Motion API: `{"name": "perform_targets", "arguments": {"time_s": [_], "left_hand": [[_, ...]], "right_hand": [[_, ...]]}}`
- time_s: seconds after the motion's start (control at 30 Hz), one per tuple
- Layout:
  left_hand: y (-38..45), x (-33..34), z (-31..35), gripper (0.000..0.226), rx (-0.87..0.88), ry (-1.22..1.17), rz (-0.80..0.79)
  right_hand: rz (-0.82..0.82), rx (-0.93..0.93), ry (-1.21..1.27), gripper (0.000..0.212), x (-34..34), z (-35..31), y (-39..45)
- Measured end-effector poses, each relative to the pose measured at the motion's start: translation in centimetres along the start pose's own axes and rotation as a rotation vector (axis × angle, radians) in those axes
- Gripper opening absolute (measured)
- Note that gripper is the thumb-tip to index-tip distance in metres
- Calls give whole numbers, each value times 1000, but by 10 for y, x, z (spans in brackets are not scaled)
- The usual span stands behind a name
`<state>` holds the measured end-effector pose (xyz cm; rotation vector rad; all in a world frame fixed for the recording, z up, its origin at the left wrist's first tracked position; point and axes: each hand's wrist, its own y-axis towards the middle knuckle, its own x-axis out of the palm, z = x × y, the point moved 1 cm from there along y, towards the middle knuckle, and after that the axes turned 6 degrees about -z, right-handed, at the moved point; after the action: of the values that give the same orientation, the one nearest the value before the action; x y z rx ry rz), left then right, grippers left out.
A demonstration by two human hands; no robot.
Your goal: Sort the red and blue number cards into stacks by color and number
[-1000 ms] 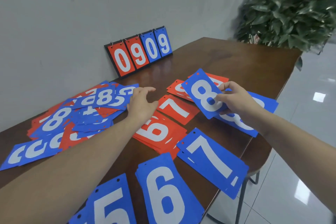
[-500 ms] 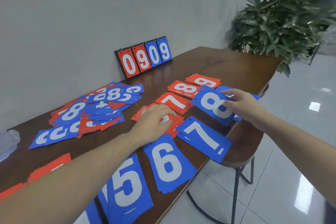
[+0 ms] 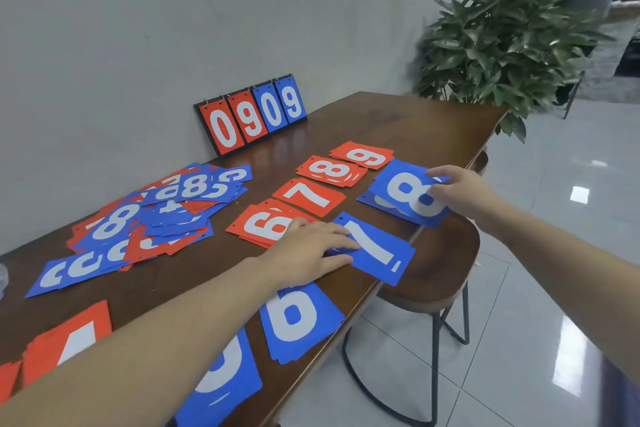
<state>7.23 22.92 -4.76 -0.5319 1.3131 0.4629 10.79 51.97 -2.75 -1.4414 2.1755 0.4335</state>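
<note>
Since before, our right hand (image 3: 460, 192) has lowered the blue 8 card (image 3: 408, 196) onto its stack – still pinching it; left hand (image 3: 308, 250) flat, steadying the blue 7 stack (image 3: 377, 253) on the desk (image 3: 398, 125).

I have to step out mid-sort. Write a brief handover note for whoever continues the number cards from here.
Right hand: grip on the top blue 8 card, laid on the blue 8 stack.
Left hand: flat across the blue 7 stack and red 6 stack.
Done: red 7, red 8, red 9, blue 6 stacks.
Left: the mixed pile by the wall.
</note>
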Motion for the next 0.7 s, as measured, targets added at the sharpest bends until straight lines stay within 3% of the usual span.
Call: {"name": "perform_targets", "arguments": {"time_s": [0.17,0.27,0.4,0.7], "left_hand": [[13,-1,-4,37,-9,-23,70],[12,-5,-12,38,-35,-55,108],[-2,-13,-36,36,-83,-64,160],[-65,-29,-116,34,-341,-67,280]], "right_hand": [[-63,-51,-247,42,23,-2,23],[-13,-102,-506,47,33,-3,30],[4,-134,-639,47,47,-12,33],[-128,-348,-530,35,116,-66,30]]}}
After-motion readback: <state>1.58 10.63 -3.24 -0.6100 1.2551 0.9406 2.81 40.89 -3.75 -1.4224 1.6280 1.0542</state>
